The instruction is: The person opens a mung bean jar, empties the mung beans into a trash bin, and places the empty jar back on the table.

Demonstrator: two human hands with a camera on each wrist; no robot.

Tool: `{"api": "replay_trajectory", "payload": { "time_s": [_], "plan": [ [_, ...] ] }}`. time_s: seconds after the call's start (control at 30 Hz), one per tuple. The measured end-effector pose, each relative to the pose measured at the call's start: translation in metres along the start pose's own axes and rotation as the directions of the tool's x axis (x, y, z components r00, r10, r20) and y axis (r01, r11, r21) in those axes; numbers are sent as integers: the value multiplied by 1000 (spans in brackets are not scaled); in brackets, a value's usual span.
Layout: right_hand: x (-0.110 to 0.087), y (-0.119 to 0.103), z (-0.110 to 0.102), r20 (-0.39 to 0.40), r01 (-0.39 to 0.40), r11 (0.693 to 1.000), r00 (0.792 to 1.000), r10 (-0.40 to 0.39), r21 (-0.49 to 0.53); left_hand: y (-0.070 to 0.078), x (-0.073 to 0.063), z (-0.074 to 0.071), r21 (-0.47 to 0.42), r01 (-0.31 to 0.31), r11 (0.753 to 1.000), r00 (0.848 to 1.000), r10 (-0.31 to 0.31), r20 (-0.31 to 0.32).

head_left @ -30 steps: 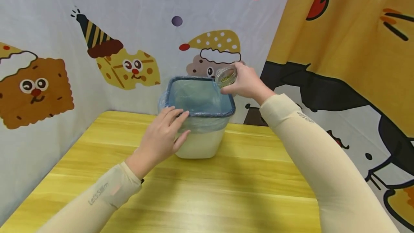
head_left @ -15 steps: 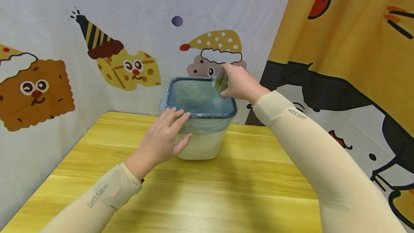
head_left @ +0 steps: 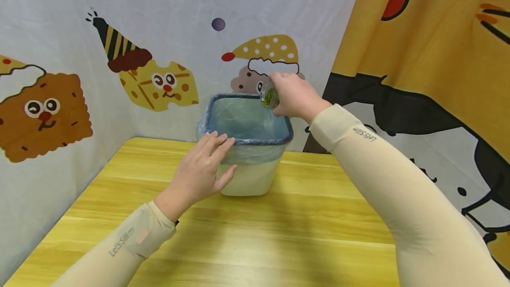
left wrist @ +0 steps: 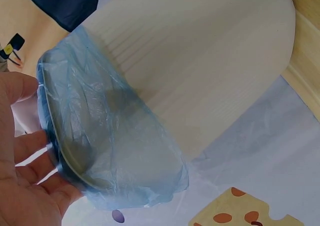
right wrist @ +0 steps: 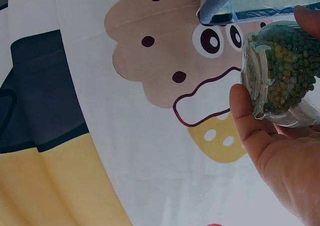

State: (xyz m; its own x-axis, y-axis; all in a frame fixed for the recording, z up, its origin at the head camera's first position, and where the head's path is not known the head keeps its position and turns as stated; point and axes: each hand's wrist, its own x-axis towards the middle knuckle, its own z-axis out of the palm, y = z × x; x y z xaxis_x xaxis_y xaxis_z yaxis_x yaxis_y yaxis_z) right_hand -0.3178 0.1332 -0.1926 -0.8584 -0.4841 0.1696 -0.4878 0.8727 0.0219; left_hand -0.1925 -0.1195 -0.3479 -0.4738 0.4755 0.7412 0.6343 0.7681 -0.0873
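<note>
My right hand (head_left: 296,96) grips a small clear glass jar (head_left: 269,95) over the right rear corner of a cream bin (head_left: 249,180). Inside the jar, small green beans (right wrist: 289,68) are heaped towards one side, and the jar is tilted towards the bin. A thin blue plastic bag (head_left: 253,154) lines the bin and folds down over its dark blue rim. My left hand (head_left: 197,169) reaches to the front left of the bin, its fingers extended at the rim and its thumb held apart. The left wrist view shows those fingertips (left wrist: 35,148) right at the bagged rim.
The bin stands near the back of a yellow wood-grain table (head_left: 239,242). Behind it hangs a pale cloth (head_left: 167,3) printed with cartoon food, and an orange curtain (head_left: 430,48) with animal prints hangs at the right.
My right hand has moved slightly left and turned the jar, so its mouth faces the bin more and the beans have shifted. My left hand has stayed at the rim.
</note>
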Motion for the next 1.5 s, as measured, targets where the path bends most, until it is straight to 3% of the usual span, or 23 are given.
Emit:
{"api": "replay_trajectory", "payload": {
  "time_s": [0.43, 1.5],
  "plan": [
    [1, -2, -6, 35, 9, 996, 999, -6, -86, -1, 1, 3, -16, -20, 1000, 999, 20, -25],
    [6, -3, -38, 19, 32, 974, 999, -28, -224, -6, 0, 8, -48, -19, 999, 999, 17, -48]
  ]
}}
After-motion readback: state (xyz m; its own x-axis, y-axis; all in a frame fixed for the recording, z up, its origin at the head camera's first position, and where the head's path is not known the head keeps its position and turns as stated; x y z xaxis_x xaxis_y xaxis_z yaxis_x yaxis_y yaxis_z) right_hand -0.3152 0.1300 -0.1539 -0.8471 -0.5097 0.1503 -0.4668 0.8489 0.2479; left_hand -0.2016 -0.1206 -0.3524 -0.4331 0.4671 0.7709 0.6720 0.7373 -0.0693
